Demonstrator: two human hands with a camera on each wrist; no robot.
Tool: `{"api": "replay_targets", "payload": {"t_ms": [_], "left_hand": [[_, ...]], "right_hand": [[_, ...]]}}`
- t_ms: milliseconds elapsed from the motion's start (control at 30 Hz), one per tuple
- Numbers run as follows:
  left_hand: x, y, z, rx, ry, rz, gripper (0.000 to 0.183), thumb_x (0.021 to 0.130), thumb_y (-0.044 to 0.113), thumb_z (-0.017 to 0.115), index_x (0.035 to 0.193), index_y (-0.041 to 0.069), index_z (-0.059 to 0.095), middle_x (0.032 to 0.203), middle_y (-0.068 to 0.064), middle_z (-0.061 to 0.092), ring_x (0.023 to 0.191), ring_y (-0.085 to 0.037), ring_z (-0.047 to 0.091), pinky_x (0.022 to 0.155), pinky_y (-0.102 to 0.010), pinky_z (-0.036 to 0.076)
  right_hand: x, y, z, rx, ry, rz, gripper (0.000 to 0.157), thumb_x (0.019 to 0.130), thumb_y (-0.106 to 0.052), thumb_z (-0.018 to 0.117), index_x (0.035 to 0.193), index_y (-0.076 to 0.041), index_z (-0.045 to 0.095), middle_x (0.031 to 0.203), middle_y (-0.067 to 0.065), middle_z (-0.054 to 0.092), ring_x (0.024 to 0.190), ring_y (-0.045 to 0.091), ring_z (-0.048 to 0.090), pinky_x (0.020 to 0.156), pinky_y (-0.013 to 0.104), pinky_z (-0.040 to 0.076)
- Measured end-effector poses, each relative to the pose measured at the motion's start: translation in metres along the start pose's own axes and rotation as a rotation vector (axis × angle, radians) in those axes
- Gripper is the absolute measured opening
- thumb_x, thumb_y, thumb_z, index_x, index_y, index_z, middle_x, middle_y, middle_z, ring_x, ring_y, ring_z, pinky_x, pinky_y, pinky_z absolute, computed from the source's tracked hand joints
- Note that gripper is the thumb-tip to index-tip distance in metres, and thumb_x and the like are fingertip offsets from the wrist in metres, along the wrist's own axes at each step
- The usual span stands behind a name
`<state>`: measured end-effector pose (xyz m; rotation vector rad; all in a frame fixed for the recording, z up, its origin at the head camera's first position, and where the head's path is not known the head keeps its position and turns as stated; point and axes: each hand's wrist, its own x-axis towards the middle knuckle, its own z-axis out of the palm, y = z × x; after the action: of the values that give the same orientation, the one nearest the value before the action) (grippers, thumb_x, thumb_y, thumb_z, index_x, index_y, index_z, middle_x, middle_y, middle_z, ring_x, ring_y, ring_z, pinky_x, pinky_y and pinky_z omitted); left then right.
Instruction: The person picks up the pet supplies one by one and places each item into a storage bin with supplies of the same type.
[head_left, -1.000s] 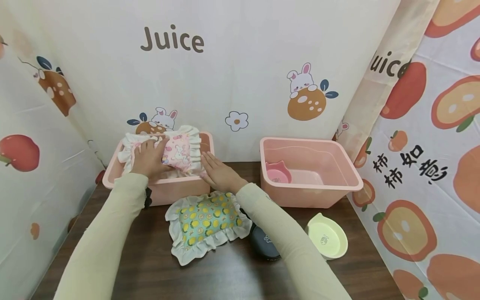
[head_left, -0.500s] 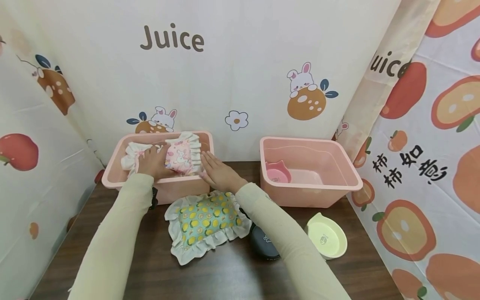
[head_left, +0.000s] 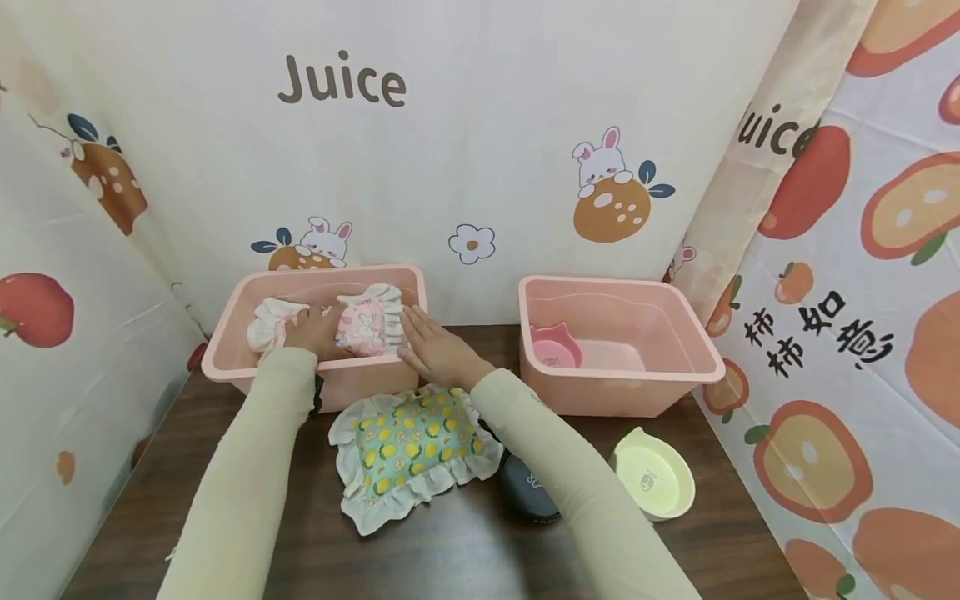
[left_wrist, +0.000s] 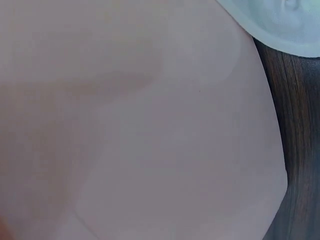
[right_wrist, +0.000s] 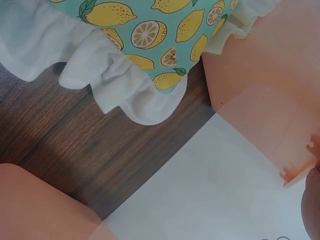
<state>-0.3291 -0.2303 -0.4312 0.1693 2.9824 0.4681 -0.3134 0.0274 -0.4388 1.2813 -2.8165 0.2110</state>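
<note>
My left hand [head_left: 317, 332] reaches down into the left pink bin [head_left: 375, 364] and grips a pink bunny-print pillow [head_left: 363, 325] with white ruffles across its middle. The pillow lies inside the bin, below the rim, its fabric bunched to both sides of the hand. Straight fingers of my right hand [head_left: 444, 346] rest against the bin's right end. In front of the bin lies a green lemon-print pillow [head_left: 416, 437] with a white ruffle, partly under my right wrist. The left wrist view is filled by the bin's pink wall [left_wrist: 200, 125].
To the right stands a second pink bin [head_left: 622, 373] with a pink cat-ear bowl [head_left: 557, 346] inside. On the dark wooden table are a pale yellow-green bowl [head_left: 654, 479] and a dark round bowl [head_left: 525, 492], partly covered by my right sleeve. Printed curtains enclose the back and sides.
My left hand has pushed the pink pillow down and slightly right, from above the left bin's rim to inside it. My right hand has stayed at the bin's end.
</note>
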Motion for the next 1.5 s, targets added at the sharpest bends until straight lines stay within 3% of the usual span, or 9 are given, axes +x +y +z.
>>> {"api": "replay_targets", "payload": {"t_ms": [267, 533, 733, 1067, 1200, 1367, 1500], "left_hand": [[0.0007, 0.0025, 0.0029, 0.034, -0.052, 0.015, 0.094, 0.075, 0.031, 0.080, 0.148, 0.006, 0.027, 0.148, -0.031, 0.025, 0.129, -0.053, 0.025, 0.105, -0.071, 0.016], [-0.0009, 0.0024, 0.0010, 0.016, -0.095, 0.029, 0.090, 0.080, 0.025, 0.075, 0.150, 0.003, 0.022, 0.151, -0.031, 0.020, 0.131, -0.055, 0.023, 0.104, -0.072, 0.018], [0.0020, 0.0006, 0.0035, 0.058, -0.127, 0.065, 0.082, 0.086, 0.027, 0.069, 0.149, 0.000, 0.025, 0.150, -0.030, 0.025, 0.134, -0.052, 0.025, 0.103, -0.071, 0.023], [0.0013, -0.0010, 0.0067, 0.056, -0.224, 0.077, 0.075, 0.095, 0.040, 0.053, 0.150, -0.001, 0.021, 0.154, -0.030, 0.013, 0.140, -0.051, 0.009, 0.107, -0.071, 0.013], [0.0020, 0.0002, 0.0063, 0.044, -0.256, 0.070, 0.072, 0.098, 0.044, 0.046, 0.150, 0.001, 0.020, 0.155, -0.030, 0.007, 0.141, -0.051, 0.005, 0.107, -0.071, 0.011], [0.0019, 0.0017, 0.0039, 0.017, -0.312, 0.050, 0.063, 0.102, 0.037, 0.033, 0.151, 0.002, 0.016, 0.156, -0.029, 0.000, 0.142, -0.049, -0.001, 0.108, -0.070, 0.005], [0.0013, 0.0026, 0.0018, 0.002, -0.330, 0.044, 0.062, 0.102, 0.036, 0.033, 0.151, 0.003, 0.015, 0.156, -0.029, -0.002, 0.141, -0.050, -0.003, 0.109, -0.070, 0.003]], "right_hand": [[-0.0012, -0.0011, 0.0023, -0.034, 0.011, -0.004, 0.064, 0.105, -0.038, 0.022, 0.152, 0.002, 0.007, 0.160, 0.018, 0.006, 0.148, 0.029, 0.003, 0.119, 0.029, 0.003], [-0.0013, -0.0010, 0.0014, -0.024, 0.009, 0.001, 0.063, 0.105, -0.038, 0.023, 0.152, 0.002, 0.007, 0.160, 0.016, 0.004, 0.148, 0.026, -0.002, 0.119, 0.028, 0.002], [-0.0012, -0.0015, 0.0000, -0.024, 0.014, -0.007, 0.064, 0.105, -0.037, 0.025, 0.151, 0.004, 0.011, 0.160, 0.017, 0.006, 0.148, 0.029, 0.003, 0.119, 0.029, 0.004], [-0.0013, -0.0011, -0.0004, -0.004, -0.001, 0.005, 0.064, 0.105, -0.038, 0.025, 0.152, 0.001, 0.007, 0.160, 0.016, 0.004, 0.148, 0.024, -0.002, 0.119, 0.028, 0.003], [-0.0017, -0.0011, -0.0010, -0.012, -0.002, 0.001, 0.064, 0.105, -0.038, 0.025, 0.152, 0.002, 0.008, 0.160, 0.017, 0.007, 0.148, 0.028, 0.003, 0.119, 0.030, 0.005], [-0.0020, -0.0016, -0.0018, -0.013, -0.008, 0.005, 0.064, 0.105, -0.038, 0.024, 0.152, 0.003, 0.009, 0.160, 0.017, 0.008, 0.148, 0.028, 0.004, 0.119, 0.031, 0.007], [-0.0021, -0.0024, -0.0025, -0.018, -0.016, 0.011, 0.064, 0.105, -0.039, 0.024, 0.152, 0.002, 0.008, 0.160, 0.015, 0.005, 0.148, 0.027, 0.003, 0.119, 0.030, 0.005]]}}
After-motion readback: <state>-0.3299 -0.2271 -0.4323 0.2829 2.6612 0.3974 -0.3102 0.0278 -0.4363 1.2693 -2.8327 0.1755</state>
